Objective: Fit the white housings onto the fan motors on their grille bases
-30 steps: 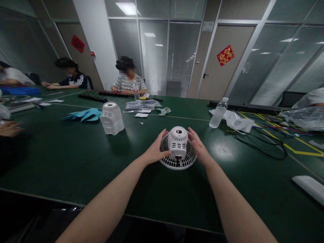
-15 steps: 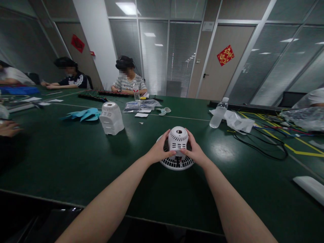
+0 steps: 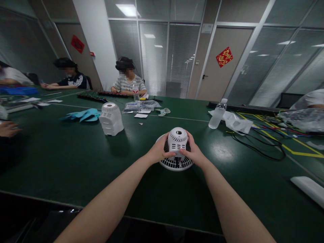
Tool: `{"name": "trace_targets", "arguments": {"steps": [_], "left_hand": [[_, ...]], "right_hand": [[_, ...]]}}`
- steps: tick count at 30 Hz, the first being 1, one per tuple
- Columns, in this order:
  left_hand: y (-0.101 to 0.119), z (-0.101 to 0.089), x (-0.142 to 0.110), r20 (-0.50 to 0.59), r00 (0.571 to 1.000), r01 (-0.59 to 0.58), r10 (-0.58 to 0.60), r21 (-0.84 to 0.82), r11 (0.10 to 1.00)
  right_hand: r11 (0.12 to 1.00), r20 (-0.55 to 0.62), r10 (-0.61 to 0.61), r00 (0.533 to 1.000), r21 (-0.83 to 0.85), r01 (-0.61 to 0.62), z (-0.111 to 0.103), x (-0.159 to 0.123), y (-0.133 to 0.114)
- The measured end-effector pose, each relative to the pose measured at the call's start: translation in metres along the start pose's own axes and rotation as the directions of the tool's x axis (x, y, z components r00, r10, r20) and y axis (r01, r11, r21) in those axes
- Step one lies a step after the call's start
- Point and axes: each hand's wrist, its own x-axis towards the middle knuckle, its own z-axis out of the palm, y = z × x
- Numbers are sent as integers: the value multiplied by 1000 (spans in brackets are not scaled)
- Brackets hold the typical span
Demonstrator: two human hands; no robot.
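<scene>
Both my hands grip a white vented plastic housing (image 3: 178, 136), which looks like a fan's motor cover. My left hand (image 3: 161, 149) wraps its left side and my right hand (image 3: 191, 149) its right, thumbs on the near face. Beneath the housing lies a round white grille (image 3: 174, 165), resting on the green table (image 3: 101, 179). Some dark and reddish parts show just under the housing's near edge. To the left stands a second white vented housing (image 3: 110, 119), upright, touched by neither hand. Light-blue fan blades (image 3: 84, 115) lie beyond it.
A water bottle (image 3: 218, 114) leans by crumpled white wrapping (image 3: 238, 123). Black cables (image 3: 263, 148) loop at the right. A white object (image 3: 307, 189) lies near the right edge. Plastic bags (image 3: 141, 106) sit farther back. Another person's hand (image 3: 10, 129) is at far left; co-workers sit across the table.
The view has shifted very slightly. My hands stay around the housing, with barely any movement over the grille.
</scene>
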Motion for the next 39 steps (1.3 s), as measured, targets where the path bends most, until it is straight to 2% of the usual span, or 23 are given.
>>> {"name": "trace_targets", "arguments": {"steps": [12,17,21,23,25,27,30,35,39], "left_hand": [[2,1,-3,15,1000,13,-13,32,999],[-2,0,-7,28,1000,6,-9,78,997],[-4,-11,-15,39,999,-12,7,109,994],[-4,-18,-17,-17,1000,22,-20,93,995],[-4,-25,-18,-118,990,95,-82,112,989],[-4,-29,-17,-215,969,159,-123,159,974],[-4,-31,-16,-284,950,196,-130,218,956],[-4,-29,-17,-278,949,224,-148,264,938],[4,-28,-19,-255,954,233,-156,309,922]], "right_hand": [[997,44,65,997,26,-66,0,-2,0],[999,34,17,999,33,-18,0,-2,5],[988,-8,-7,1000,154,8,-1,0,13],[973,-108,50,993,230,-24,-2,2,16],[967,-277,135,951,245,-65,-6,4,20],[970,-436,205,876,211,-122,-11,6,26],[958,-582,284,762,142,-248,-20,6,38],[930,-629,320,708,68,-360,-28,4,62],[893,-632,319,706,-49,-447,-30,4,67]]}}
